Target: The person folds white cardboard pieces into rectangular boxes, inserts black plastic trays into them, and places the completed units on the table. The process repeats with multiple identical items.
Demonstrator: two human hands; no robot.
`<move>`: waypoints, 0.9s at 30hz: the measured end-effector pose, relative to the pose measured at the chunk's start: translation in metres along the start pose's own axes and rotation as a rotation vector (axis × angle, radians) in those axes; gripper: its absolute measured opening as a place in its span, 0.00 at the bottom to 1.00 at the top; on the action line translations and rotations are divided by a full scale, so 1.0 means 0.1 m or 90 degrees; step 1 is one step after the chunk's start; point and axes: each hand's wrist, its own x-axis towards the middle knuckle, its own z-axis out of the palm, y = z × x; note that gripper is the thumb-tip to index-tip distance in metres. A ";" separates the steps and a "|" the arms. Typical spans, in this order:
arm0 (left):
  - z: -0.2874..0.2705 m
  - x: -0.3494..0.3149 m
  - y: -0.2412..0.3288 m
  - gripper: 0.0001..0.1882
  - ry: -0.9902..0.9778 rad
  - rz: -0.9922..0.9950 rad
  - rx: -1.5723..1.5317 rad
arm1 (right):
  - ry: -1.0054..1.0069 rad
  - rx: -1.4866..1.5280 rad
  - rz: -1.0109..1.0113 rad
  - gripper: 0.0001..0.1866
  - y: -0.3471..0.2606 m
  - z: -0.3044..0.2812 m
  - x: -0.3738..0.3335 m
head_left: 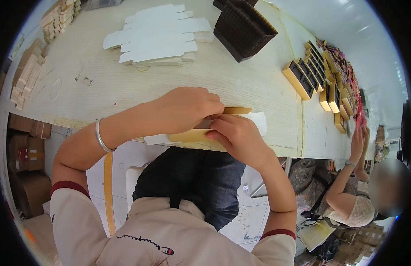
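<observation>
At the table's near edge, a gold carton (187, 135) with white end flaps (258, 120) spreading to both sides lies partly folded under my hands. My left hand (192, 105) reaches over its far side, fingers curled down into the middle. Close beside it, my right hand (239, 135) grips the carton's near wall, thumb on the near side and fingers inside. Something dark brown (204, 123) shows between the carton's walls, mostly covered by my fingers. The fingertips of both hands nearly meet there.
Flat white carton blanks (156, 33) are stacked ahead. Right of them stand nested dark brown plastic trays (245, 31). Gold boxes with dark inserts (298, 80) stand in rows at the right. Another person's hands (360, 139) handle red material there. Pale folded pieces (28, 75) are piled far left.
</observation>
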 end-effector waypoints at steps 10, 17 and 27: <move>0.09 -0.06 0.30 0.09 0.032 -0.152 0.054 | 0.071 -0.275 -0.102 0.21 -0.07 -0.05 -0.36; 0.02 -0.02 0.35 0.17 -0.041 -0.154 -0.007 | 0.091 0.004 -0.083 0.10 -0.11 0.08 -0.28; 0.05 -0.40 0.15 0.16 -0.024 0.060 -0.140 | 0.129 0.129 0.001 0.09 -0.08 0.14 -0.31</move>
